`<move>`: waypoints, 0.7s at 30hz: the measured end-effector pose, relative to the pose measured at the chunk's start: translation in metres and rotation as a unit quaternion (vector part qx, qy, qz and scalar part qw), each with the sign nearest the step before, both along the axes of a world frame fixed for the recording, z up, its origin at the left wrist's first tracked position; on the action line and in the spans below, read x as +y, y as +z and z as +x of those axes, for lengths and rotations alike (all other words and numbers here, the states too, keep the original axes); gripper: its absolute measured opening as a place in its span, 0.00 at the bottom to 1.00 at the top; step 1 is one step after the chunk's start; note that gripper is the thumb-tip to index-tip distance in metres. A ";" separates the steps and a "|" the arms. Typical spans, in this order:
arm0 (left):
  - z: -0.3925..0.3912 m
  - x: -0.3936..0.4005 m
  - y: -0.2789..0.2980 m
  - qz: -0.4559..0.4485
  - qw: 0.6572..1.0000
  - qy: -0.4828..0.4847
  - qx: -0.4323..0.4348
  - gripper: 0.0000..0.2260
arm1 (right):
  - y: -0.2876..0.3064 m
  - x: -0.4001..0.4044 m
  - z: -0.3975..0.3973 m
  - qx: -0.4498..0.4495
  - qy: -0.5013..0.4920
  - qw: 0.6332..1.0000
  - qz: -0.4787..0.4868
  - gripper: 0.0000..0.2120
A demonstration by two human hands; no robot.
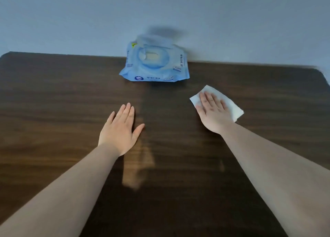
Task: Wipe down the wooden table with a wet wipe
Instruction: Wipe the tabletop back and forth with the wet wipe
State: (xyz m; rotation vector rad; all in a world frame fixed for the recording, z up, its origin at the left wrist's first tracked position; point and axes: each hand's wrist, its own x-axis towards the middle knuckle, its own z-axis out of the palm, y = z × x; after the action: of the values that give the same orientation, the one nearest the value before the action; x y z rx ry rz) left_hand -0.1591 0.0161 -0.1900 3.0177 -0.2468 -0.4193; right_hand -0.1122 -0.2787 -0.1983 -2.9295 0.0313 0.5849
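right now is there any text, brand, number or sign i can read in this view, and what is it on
No text here can be read with confidence.
Light blue plastic wet wipe pack at the table's far edge: a round dark blue logo and printed lines on its front and right side, all too blurred to read.
White wet wipe under the right hand: no print.
Dark wooden table: no markings.

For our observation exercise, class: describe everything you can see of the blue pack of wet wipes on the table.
The soft blue plastic pack of wet wipes lies flat at the far edge of the dark wooden table, against the pale wall. An oval lid on its top looks flipped open, showing a pale opening, though blur hides detail. White printing marks its front and side. Neither hand touches it.
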 end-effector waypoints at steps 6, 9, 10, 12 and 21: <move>0.023 -0.117 -0.004 -0.016 0.992 -0.121 0.012 0.34 | 0.000 -0.104 -0.021 -0.007 -0.108 0.994 -0.015 0.26; 0.026 -0.165 -0.009 -0.031 0.984 -0.173 -0.006 0.35 | 0.000 -0.150 -0.027 -0.005 -0.145 0.989 -0.020 0.26; 0.027 -0.178 -0.009 -0.035 0.982 -0.185 -0.009 0.35 | 0.000 -0.165 -0.029 -0.006 -0.155 0.988 -0.022 0.26; 0.029 -0.197 -0.012 -0.032 0.978 -0.204 -0.017 0.35 | 0.000 -0.196 -0.030 -0.007 -0.174 0.984 -0.029 0.27; 0.031 -0.204 -0.015 -0.035 0.979 -0.198 -0.041 0.35 | 0.004 -0.290 -0.022 -0.004 -0.259 0.964 -0.049 0.27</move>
State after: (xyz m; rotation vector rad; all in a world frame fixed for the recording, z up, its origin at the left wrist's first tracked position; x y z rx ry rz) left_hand -0.1276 -0.1874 -0.2051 2.9113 -0.8563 -0.3037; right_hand -0.1342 -0.5684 -0.1945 -2.8316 0.8183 0.4909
